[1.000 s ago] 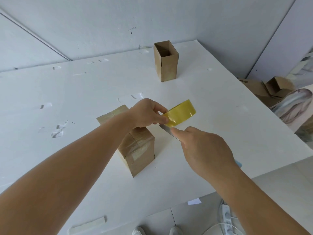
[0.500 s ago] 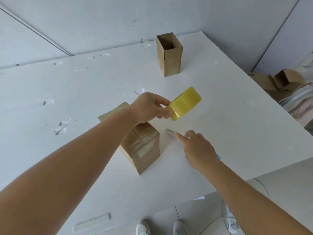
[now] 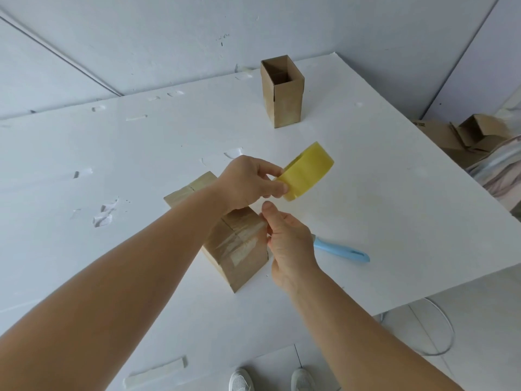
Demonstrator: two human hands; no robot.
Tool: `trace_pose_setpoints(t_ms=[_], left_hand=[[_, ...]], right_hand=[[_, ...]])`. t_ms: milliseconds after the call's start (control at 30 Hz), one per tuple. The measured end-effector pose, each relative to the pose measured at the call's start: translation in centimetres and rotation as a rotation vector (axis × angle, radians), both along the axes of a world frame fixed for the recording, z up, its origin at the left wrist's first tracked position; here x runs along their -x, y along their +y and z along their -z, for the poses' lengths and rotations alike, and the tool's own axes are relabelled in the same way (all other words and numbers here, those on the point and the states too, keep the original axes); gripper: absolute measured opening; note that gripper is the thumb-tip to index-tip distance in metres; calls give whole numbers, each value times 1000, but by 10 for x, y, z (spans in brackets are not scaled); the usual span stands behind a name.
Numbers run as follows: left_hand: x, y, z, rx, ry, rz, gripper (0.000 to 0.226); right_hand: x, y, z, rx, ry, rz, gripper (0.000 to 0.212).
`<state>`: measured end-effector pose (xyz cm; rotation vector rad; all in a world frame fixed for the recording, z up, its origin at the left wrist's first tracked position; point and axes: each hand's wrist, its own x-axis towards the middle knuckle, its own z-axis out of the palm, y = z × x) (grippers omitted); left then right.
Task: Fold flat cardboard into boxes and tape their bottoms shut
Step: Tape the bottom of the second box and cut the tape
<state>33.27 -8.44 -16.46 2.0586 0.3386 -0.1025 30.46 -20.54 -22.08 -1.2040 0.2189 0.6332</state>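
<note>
Left hand [image 3: 248, 184] pinches yellow tape roll [image 3: 307, 170] above taped box [image 3: 236, 244]; right hand [image 3: 290, 244], fingers loosely curled, apparently empty. Risk: loose tape end resticking to roll, wrinkling.

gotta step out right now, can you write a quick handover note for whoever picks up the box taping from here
Left hand grips the yellow tape roll above the table.
Right hand holds nothing, fingers by the taped box.
Blue-handled knife lies on the table, right of that box.
Done: the near box stands bottom up, taped over. The open box stands upright at the far edge.
Left: press the tape ends down; its bottom is hidden, so check it.
</note>
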Motion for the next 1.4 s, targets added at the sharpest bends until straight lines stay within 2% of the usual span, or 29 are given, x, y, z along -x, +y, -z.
trace_pose_setpoints(t_ms=[167, 300, 433, 667, 767, 1033, 1200, 1300, 1333, 1400], left_hand=[[1, -4, 4, -4, -58, -52, 13], [-2, -5, -3, 253, -234, -259, 11], [7, -2, -10, 356, -325, -299, 12], [53, 13, -10, 245, -399, -433, 14], [67, 11, 0, 242, -407, -495, 14], [66, 11, 8, 240, -414, -506, 21], [65, 12, 8, 207, -413, -501, 21], [65, 11, 9, 213, -413, -497, 21], [65, 11, 9, 208, -412, -498, 22], [64, 10, 8, 210, -417, -499, 21]], right_hand=[[3, 4, 3, 22, 4, 79, 25], [2, 5, 5, 64, 2, 105, 27], [1, 4, 5, 39, -26, 111, 27], [4, 1, 6, 122, -92, 88, 30], [7, 2, 5, 121, -68, 75, 31], [1, 5, 3, 104, 9, 61, 32], [-3, -7, 18, 292, 80, -6, 21], [-6, -19, 16, 326, -72, 43, 15], [-6, -21, 9, 303, -190, 69, 11], [-3, -22, -7, 225, -456, 12, 22]])
